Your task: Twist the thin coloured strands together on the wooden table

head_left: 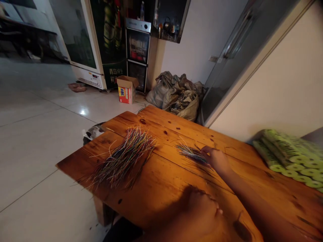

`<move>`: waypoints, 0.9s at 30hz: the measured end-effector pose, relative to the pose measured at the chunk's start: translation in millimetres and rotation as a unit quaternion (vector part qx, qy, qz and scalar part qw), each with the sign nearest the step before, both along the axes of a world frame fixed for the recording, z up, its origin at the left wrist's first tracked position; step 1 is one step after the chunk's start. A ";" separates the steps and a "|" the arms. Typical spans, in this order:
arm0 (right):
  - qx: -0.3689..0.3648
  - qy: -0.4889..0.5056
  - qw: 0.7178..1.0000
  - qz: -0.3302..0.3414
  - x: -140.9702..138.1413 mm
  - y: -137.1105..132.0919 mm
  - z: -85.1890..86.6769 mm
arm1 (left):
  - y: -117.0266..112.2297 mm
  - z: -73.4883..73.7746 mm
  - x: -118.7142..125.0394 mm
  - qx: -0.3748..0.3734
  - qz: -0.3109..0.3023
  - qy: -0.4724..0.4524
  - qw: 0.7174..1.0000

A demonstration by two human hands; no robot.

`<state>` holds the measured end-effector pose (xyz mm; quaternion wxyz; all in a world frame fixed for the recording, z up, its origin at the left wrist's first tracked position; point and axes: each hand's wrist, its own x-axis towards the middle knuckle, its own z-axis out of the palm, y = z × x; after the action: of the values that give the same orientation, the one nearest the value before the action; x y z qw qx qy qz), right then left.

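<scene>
A large pile of thin multicoloured wires (pixel 126 156) lies on the left part of the wooden table (pixel 171 181). To its right is a smaller bunch of wires (pixel 190 153). My right hand (pixel 215 158) reaches to the right end of this bunch, its fingers pinched together at the strands. Nearer to me, my left hand (pixel 203 208) is held over the table in shadow, its fingers curled closed. What those fingers hold, if anything, is hidden.
Green rolls (pixel 292 158) are stacked at the right by the wall. Beyond the table stand full sacks (pixel 176 94), an open cardboard box (pixel 127 89), a small glass-door cabinet (pixel 137 53) and a drinks fridge (pixel 85 43). A plastic bag (pixel 94 132) shows by the table's far left edge.
</scene>
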<state>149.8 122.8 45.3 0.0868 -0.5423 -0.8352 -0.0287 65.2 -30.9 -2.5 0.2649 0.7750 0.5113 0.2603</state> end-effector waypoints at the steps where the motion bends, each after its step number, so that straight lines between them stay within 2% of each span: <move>1: -0.001 0.023 1.000 -0.001 2.3 1.9 4.4 | 0.2 2.0 -0.7 0.004 -0.002 0.018 1.000; 4: -0.018 0.162 0.987 -0.004 7.5 8.0 16.2 | 0.6 4.2 -1.5 0.007 -0.003 0.055 0.998; 7: -0.036 0.295 0.955 -0.010 10.1 11.5 26.4 | 1.4 2.0 -0.5 0.007 -0.002 0.059 0.998; 10: -0.039 0.363 0.931 -0.001 12.3 11.0 35.8 | 2.6 -2.3 1.2 0.011 0.003 0.050 0.999; 12: -0.018 0.348 0.937 -0.004 14.4 10.0 40.1 | 3.1 -4.9 2.1 0.012 0.003 0.048 0.999; 15: 0.005 0.212 0.977 -0.019 19.2 10.8 41.0 | 3.0 -6.5 2.4 0.011 0.003 0.052 0.999; 17: -0.009 0.148 0.989 -0.015 22.6 13.4 37.6 | 2.8 -5.9 2.0 0.011 0.002 0.057 0.998; 23: -0.016 0.115 0.993 -0.013 29.2 23.1 24.0 | 5.7 -1.0 -3.3 0.001 0.008 0.064 0.998; 27: -0.023 0.104 0.994 -0.014 31.9 24.6 21.9 | 11.6 0.6 -8.3 -0.010 0.050 0.070 0.996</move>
<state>181.8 147.4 67.2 0.1605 -0.5555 -0.8146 0.0455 56.9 -19.3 -1.9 0.2231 0.7620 0.5693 0.2134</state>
